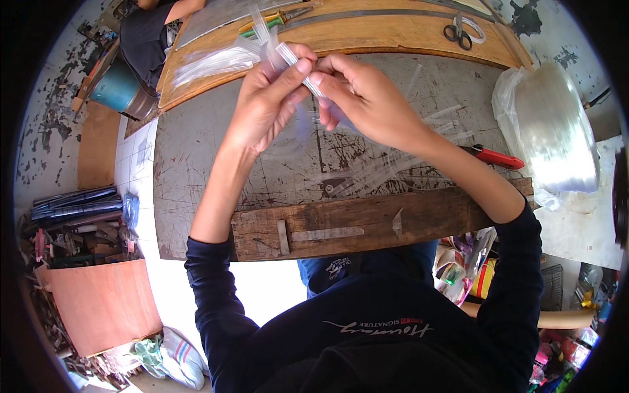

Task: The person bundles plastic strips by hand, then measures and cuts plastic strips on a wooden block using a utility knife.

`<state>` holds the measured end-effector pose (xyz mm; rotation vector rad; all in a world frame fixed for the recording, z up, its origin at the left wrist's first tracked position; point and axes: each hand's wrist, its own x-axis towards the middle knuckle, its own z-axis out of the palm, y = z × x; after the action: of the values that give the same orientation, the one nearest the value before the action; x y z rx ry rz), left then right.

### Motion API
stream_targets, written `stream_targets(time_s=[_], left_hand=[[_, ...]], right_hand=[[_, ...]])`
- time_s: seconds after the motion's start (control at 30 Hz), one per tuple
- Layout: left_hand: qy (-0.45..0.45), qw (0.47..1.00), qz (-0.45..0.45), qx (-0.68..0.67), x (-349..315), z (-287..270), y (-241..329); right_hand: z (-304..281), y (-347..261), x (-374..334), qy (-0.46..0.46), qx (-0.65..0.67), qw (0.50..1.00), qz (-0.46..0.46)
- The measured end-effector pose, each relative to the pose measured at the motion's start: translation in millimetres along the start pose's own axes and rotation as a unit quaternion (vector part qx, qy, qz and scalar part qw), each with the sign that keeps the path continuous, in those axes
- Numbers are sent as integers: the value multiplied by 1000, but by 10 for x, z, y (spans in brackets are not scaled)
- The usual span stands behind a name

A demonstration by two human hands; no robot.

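Observation:
Between my two hands, above the far part of the worn grey tabletop (196, 157), is a bundle of clear plastic strips (295, 62). My left hand (275, 98) pinches the bundle between thumb and fingers. Close beside it, my right hand (347, 92) grips the bundle's lower end with thumb and fingertips. The upper ends of some strips stick up past my left hand. More clear strips (216, 64) lie in a pile on the wooden board just beyond my left hand. Loose strips (380, 164) are scattered on the tabletop under my right forearm.
A dark wooden beam (380, 219) runs along the near edge. By my right forearm lies a red-handled tool (498, 158). Black scissors (458, 34) and green-and-yellow-handled tools (272, 21) rest on the wooden board (367, 36). A large clear plastic roll (553, 128) stands right. Someone in dark clothing (145, 39) is far left.

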<state>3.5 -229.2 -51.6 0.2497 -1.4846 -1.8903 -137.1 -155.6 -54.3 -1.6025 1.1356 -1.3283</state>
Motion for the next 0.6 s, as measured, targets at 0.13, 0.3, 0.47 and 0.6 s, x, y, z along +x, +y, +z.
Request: stream_targets(time_s=[0.13, 0.3, 0.47, 0.6], left_hand=[[45, 999, 3, -26, 2, -18, -13], [99, 993, 26, -53, 26, -35, -19], [114, 984, 75, -115, 57, -123, -5], [90, 988, 67, -108, 69, -84, 29]], right_hand=[[39, -10, 3, 16, 21, 1000, 17], [32, 52, -2, 20, 47, 999, 10], [58, 73, -23, 28, 39, 999, -6], [74, 55, -6, 17, 20, 999, 21]])
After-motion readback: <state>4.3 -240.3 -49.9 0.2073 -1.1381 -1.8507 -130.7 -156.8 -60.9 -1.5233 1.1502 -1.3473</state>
